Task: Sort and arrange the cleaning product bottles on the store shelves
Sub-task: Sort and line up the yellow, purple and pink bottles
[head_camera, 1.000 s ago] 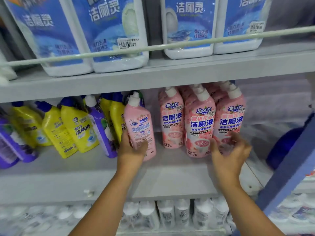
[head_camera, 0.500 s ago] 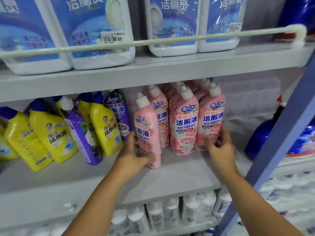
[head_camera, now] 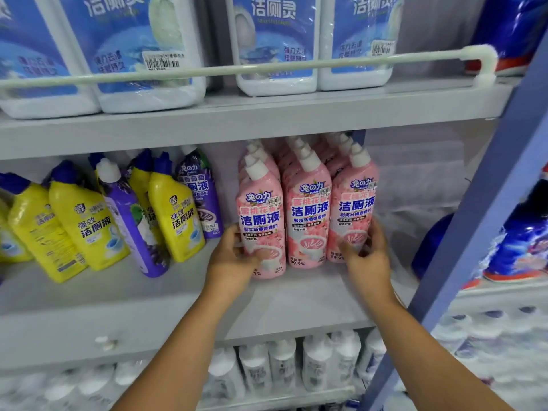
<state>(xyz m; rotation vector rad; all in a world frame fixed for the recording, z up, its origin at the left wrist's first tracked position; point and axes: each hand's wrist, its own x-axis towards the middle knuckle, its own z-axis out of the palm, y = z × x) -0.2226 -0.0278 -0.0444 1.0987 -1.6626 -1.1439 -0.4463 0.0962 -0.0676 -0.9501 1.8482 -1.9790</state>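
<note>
Three rows of pink bottles with white caps stand on the grey middle shelf (head_camera: pixel 166 304). My left hand (head_camera: pixel 234 259) grips the base of the front-left pink bottle (head_camera: pixel 261 215), which stands upright with its label facing me. My right hand (head_camera: pixel 366 256) grips the base of the front-right pink bottle (head_camera: pixel 354 209). Between them stands the front-middle pink bottle (head_camera: pixel 308 215), touching both. To the left, yellow bottles (head_camera: pixel 86 226) with blue caps and purple bottles (head_camera: pixel 133 226) lean in a loose group.
Large white jugs with blue labels (head_camera: pixel 139 48) fill the top shelf behind a white rail (head_camera: pixel 267 66). White bottles (head_camera: pixel 281 366) line the shelf below. A blue upright post (head_camera: pixel 480 221) stands at the right, with blue bottles (head_camera: pixel 522 250) beyond it.
My left hand has slid the pink bottle right, turned its label forward and set it against the pink group. My right hand stayed on the right pink bottle. The camera moved closer.
</note>
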